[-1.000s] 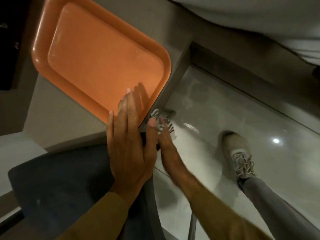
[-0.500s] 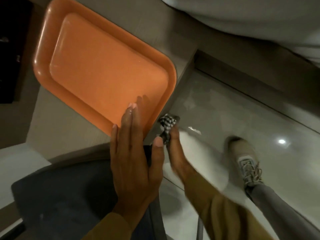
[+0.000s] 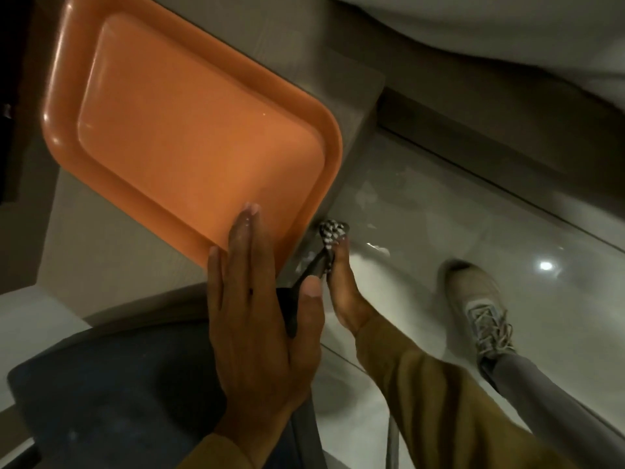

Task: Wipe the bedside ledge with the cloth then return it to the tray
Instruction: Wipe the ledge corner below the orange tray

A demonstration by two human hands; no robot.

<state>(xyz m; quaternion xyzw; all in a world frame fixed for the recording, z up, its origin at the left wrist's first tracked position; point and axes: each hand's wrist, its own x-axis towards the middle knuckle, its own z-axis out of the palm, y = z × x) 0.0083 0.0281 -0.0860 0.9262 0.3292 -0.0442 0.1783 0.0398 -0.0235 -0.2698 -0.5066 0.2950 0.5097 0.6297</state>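
Cloth lifting along the ledge's side face, towards the tray.
Left hand, flat and open, rests low centre, fingertips on the orange plastic tray; right hand pinches the black-and-white checked cloth, now risen slightly, bunched above its fingertips against the beige bedside ledge edge.

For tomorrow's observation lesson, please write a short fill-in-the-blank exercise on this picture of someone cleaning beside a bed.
1. The tray on the ledge is coloured ____.
2. The checked cloth is held in the ____ hand.
3. The left hand lies flat with its fingertips on the tray's ____.
4. On the floor a foot wears a laced ____.

Missing words: orange; right; rim; shoe
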